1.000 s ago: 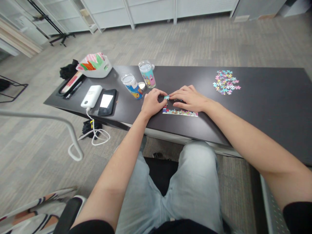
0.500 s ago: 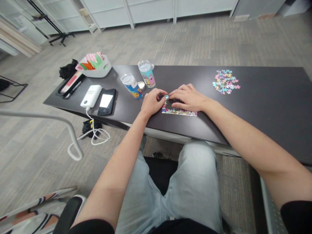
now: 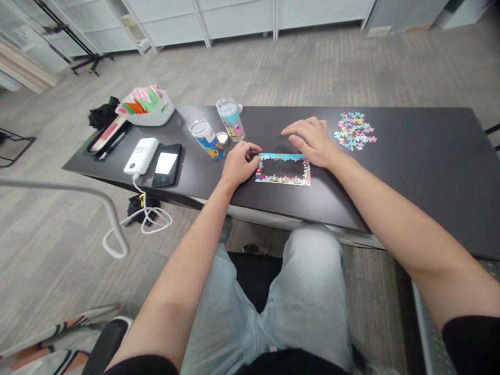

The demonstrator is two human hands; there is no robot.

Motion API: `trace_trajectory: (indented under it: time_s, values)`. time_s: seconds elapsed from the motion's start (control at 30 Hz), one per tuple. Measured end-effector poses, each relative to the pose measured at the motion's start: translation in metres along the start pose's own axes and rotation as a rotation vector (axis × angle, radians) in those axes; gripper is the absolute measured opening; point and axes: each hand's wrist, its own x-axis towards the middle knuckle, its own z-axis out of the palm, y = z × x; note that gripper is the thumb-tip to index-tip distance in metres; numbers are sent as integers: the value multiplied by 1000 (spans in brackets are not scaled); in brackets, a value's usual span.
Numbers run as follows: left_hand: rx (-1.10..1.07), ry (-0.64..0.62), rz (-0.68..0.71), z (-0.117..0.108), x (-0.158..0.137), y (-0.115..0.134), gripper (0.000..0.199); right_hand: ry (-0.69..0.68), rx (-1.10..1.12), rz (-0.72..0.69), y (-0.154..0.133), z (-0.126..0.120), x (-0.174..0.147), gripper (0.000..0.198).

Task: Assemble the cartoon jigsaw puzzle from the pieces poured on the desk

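Note:
A rectangular ring of joined jigsaw puzzle border pieces (image 3: 283, 180) lies flat on the dark table, its middle showing bare tabletop. My left hand (image 3: 239, 162) rests at the ring's upper left corner, thumb and forefinger bent and apart, touching or nearly touching its edge. Over the upper right corner hovers my right hand (image 3: 312, 141), fingers stretched out to the left and holding nothing I can see; it hides part of that corner. Farther right lies a pile of loose puzzle pieces (image 3: 354, 131) in pink, blue, yellow and white.
Two clear-topped cartoon tumblers, one blue (image 3: 211, 143) and one pink and turquoise (image 3: 233, 122), stand left of the puzzle beside a small round lid (image 3: 222, 138). Further left are a phone (image 3: 167, 165), a white power bank (image 3: 141, 155) with a cable, and a white basket (image 3: 156, 115).
My right hand has lifted off the ring and shifted up and right, uncovering its top edge and right side. My left hand stays by the left corner.

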Motion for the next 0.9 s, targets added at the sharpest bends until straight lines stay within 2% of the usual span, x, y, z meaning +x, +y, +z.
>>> trace_trajectory:
  time_s: [0.17,0.37,0.5,0.57,0.7,0.8,0.87,0.9]
  values:
    - [-9,-14,16,-2,0,-2,31,106,-57,104,23,-12,-3,112]
    - [-32,-20,3,-3,-1,0,27,123,-88,159,33,-19,-5,110]
    - [-35,15,3,-4,-1,3,23,88,-106,172,37,-34,-7,110]
    - [-35,31,-20,-6,-1,4,21,127,-108,196,46,-41,-9,107]
    - [-63,11,-67,-6,-1,5,18,216,-133,245,74,-53,-14,91]
    - [-68,8,-65,-3,-1,6,16,286,-256,306,100,-67,-18,59]
    - [-80,9,-59,-4,-3,7,15,430,-342,427,117,-79,-23,43]
    - [-81,28,-47,-6,-5,8,15,519,-371,511,126,-85,-26,44]
